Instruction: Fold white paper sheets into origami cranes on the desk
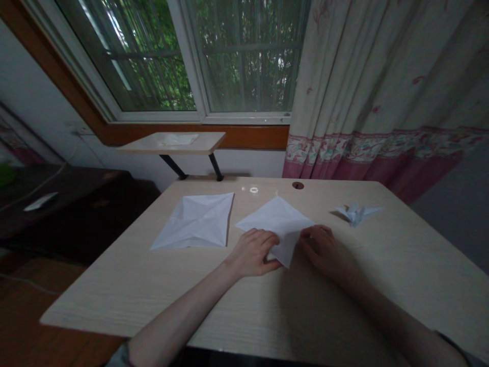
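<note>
A white sheet of paper (280, 216) lies on the table in front of me, turned so that one corner points away and another towards me. My left hand (255, 252) rests over its lower left side, fingers bent on top and thumb near the front corner. At the right edge of the same sheet, my right hand (320, 250) is closed, with its fingertips against the paper. To the left is a second white sheet (200, 220), flat and marked with creases. A folded paper crane (355, 213) sits off to the right.
The pale wooden table (153, 295) has a round cable hole (298, 185) near its back edge. A small raised shelf (141, 144) at the back left carries some white paper (179, 139). Behind are a window and a long curtain (344, 102). A dark desk (76, 199) stands left.
</note>
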Demonstrator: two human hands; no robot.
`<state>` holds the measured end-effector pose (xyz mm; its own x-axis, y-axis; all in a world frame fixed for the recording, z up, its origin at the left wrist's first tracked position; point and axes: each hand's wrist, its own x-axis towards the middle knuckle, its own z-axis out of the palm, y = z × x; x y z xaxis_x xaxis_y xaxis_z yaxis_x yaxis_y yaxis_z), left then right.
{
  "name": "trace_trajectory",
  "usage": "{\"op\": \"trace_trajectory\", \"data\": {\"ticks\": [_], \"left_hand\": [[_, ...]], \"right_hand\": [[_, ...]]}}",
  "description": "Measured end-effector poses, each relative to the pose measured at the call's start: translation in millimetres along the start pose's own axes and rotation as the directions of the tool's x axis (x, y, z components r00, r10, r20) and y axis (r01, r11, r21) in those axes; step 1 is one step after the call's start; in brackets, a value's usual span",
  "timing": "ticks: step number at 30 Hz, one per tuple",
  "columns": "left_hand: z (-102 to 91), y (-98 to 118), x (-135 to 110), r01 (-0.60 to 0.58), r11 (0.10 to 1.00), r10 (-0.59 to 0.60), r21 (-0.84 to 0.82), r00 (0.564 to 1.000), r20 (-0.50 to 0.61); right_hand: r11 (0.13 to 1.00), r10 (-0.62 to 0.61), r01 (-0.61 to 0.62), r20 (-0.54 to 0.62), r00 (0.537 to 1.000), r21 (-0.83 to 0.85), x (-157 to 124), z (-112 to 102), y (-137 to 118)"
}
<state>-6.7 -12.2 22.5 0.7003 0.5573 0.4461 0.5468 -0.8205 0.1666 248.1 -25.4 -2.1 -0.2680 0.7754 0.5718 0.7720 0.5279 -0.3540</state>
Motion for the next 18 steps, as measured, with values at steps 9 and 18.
{"op": "trace_trajectory", "data": {"ticks": [9,18], "left_hand": [[1.1,-3.8,0.7,-0.021,0.991,0.009,-0.132,0.996,-0.088],[0.6,-4.1,2.9,0.105,0.978,-0.132,-0.178,0.98,-0.147]], "right_hand": [[0.999,0.038,-0.038,0.02,0.999,0.019,0.1,2.8,2.3],[0.999,0.051,-0.051,0.029,0.998,-0.017,1.0,1.4,1.1]]}}
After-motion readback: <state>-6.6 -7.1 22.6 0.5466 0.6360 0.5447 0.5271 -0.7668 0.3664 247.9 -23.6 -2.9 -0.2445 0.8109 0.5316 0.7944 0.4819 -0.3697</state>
